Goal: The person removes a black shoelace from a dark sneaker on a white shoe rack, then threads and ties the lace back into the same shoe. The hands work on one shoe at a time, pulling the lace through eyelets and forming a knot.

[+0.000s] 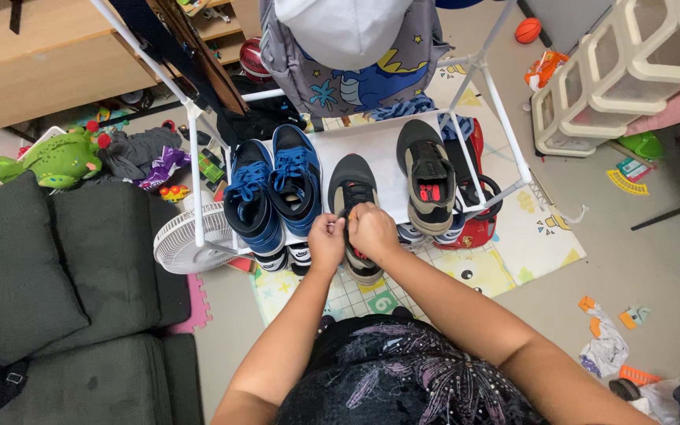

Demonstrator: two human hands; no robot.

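I looked down and saw both hands meet in the middle of the frame, over a dark grey shoe (353, 197). The left hand (326, 242) was pinched shut near the shoe's laces, and I thought it held a lace end, though that bit was too small to be sure. The right hand (373, 230) was curled tight on the top of the same shoe, at the tongue. The grip looked like one for holding the shoe steady while the fingers worked on the laces.

The shoe sat on the white shelf (379, 153) of a rack made of white pipes (497, 126). Its heel end pointed down toward the person. Just to its left stood two blue shoes (273, 193), side by side, toes up in the frame. To its right lay another grey shoe (428, 177) flipped over, so its sole showed.

A grey bag with blue cartoon pictures (356, 75) hung above the shelf at the top of the frame. A white fan (186, 240) lay on the floor left of the rack. A dark sofa (64, 299) filled the lower left. A green toy frog (57, 161) sat at the upper left, and a red toy car (478, 220) was tucked under the rack on the right. The pipes stood close on both sides of the hands.
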